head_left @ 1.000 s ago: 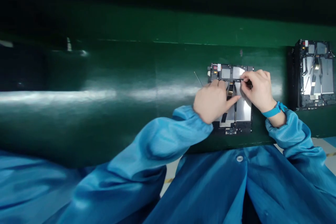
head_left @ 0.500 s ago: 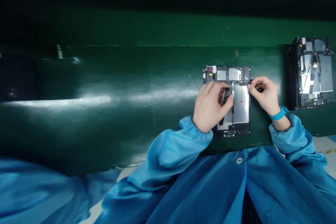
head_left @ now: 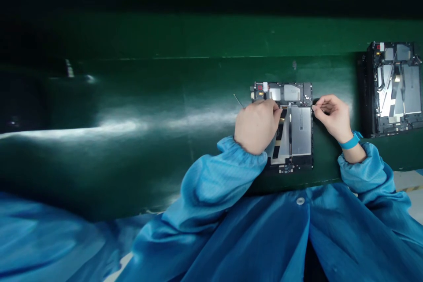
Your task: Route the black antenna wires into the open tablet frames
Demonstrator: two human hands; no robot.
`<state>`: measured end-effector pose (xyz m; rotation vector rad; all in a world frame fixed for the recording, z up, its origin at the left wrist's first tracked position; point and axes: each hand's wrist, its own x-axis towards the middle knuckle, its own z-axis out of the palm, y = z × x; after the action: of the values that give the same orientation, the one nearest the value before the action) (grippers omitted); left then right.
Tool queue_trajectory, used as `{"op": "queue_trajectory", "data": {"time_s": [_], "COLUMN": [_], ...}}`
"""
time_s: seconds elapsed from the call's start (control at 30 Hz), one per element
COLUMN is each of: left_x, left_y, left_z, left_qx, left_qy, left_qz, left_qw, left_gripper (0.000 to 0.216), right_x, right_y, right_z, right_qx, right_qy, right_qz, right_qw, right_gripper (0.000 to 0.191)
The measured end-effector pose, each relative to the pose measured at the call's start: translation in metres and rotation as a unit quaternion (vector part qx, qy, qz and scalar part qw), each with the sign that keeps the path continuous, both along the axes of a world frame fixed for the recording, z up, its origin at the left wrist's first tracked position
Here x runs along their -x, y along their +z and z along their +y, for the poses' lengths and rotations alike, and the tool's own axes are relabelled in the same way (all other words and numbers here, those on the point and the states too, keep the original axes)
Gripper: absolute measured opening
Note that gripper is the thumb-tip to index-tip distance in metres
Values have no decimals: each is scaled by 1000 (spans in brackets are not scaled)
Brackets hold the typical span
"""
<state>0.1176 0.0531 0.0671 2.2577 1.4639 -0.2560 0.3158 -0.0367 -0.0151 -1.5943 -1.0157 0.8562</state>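
Observation:
An opened tablet (head_left: 301,130) lies in front of me, its inner side up, with a silver battery area and dark boards along the top and bottom. My left hand (head_left: 256,125) reaches over its left side, thumb and fingers closed at the upper end of a black flex cable (head_left: 279,134). A thin metal rod (head_left: 238,100) pokes out beyond the left hand; its other end is hidden. At the tablet's upper right edge, my right hand (head_left: 333,116) is pinched closed; whatever its fingertips hold is too small to make out.
A stack of similar opened tablets (head_left: 396,92) stands at the right on the green table (head_left: 158,154). A dark object (head_left: 23,101) sits at the far left. Another blue sleeve (head_left: 39,242) shows at the lower left.
My left hand has shifted slightly left, and its thumb and fingers have come together, uncovering more of the flex cable. The right hand stays almost in place at the tablet's edge.

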Motion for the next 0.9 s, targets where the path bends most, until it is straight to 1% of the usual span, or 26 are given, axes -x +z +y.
{"op": "queue_trajectory", "data": {"time_s": [0.17,0.33,0.43,0.53,0.67,0.73,0.77,0.83,0.9], "left_x": [-1,-7,-10,-1,23,32,34,31,20], "left_y": [7,10,11,9,4,0,-2,-7,-13], "left_z": [-1,-6,-4,1,3,1,-1,-4,-5], "left_qx": [11,15,21,35,54,67,63,22,-36], "left_qy": [-14,-25,-24,-18,-6,-2,-2,-10,-32], "left_qz": [44,106,112,66,-51,-102,-128,-182,-222], "left_qw": [999,994,993,997,997,993,990,983,974], "left_gripper": [22,31,32,26,11,11,15,26,28], "right_x": [0,0,0,0,1,1,2,2,1], "right_y": [1,2,2,2,2,2,2,2,1], "right_z": [1,2,2,3,4,4,4,4,4], "right_qx": [3,8,1,-9,1,11,16,20,16], "right_qy": [-3,0,-2,-1,5,2,-1,-7,-12], "right_qz": [6,1,1,5,16,19,20,23,28], "right_qw": [1000,1000,1000,1000,1000,1000,1000,1000,999], "right_gripper": [11,12,12,12,12,11,11,12,14]}}
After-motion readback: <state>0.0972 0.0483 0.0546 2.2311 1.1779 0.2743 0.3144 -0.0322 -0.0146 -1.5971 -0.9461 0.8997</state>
